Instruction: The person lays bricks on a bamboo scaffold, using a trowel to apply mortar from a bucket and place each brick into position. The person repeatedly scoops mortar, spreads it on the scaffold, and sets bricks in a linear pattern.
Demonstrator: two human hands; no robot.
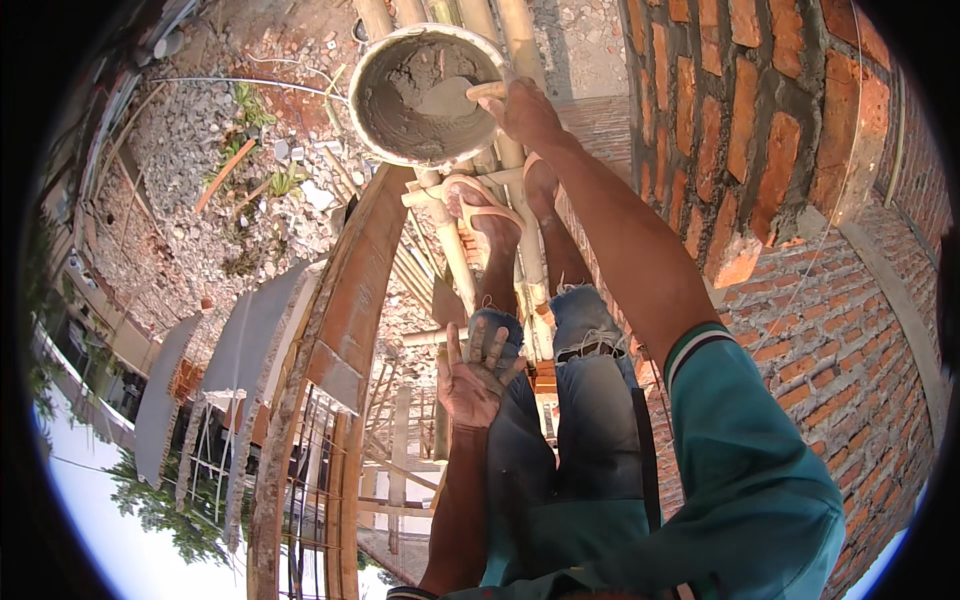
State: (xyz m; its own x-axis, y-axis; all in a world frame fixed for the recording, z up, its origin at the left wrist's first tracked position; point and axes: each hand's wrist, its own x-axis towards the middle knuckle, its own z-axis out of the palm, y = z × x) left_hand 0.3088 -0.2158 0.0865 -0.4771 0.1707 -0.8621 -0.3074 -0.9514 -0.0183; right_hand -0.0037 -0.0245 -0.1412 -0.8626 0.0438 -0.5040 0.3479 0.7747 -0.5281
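Note:
My right hand [528, 115] is closed around the light wooden handle of a trowel [450, 97]. The trowel's blade rests in wet grey mortar [392, 112], inside a round white-rimmed bucket [354, 112]. That bucket stands on bamboo poles just beyond my feet. My left hand [472, 385] is held over my left knee, palm up, with its fingers spread and nothing in it. Grey smears of mortar show on its fingers.
A brick wall [742, 130] with rough mortar joints rises close on my right. My sandalled feet stand on bamboo scaffold poles [520, 40], high above rubble [180, 150]. To my left runs a long wooden board [350, 270], with steel bars [300, 450] below it.

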